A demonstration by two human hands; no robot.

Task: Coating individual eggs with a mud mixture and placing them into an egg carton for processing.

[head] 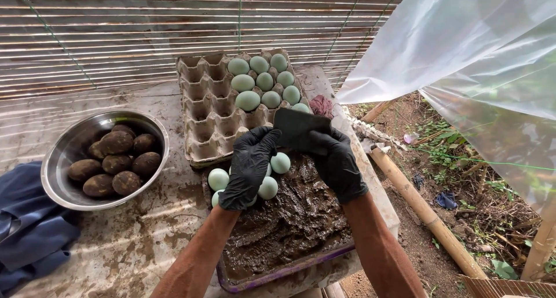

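Both gloved hands meet on a dark flat scraper (298,127), held just above the far end of the mud tray (289,269). The left hand (250,165) has its grip closed on the scraper's near left edge, the right hand (336,162) clamped on its right side. Pale green eggs (272,179) lie in the mud under the left hand. Beyond, an egg carton (208,110) holds more green eggs (263,81) in its right half. Far left on the desk (133,246), a steel bowl (72,144) carries mud-coated eggs (116,162), beside a blue cloth (29,222).

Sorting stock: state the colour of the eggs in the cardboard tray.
Pale blue-green oval eggs, clearest in the head view.
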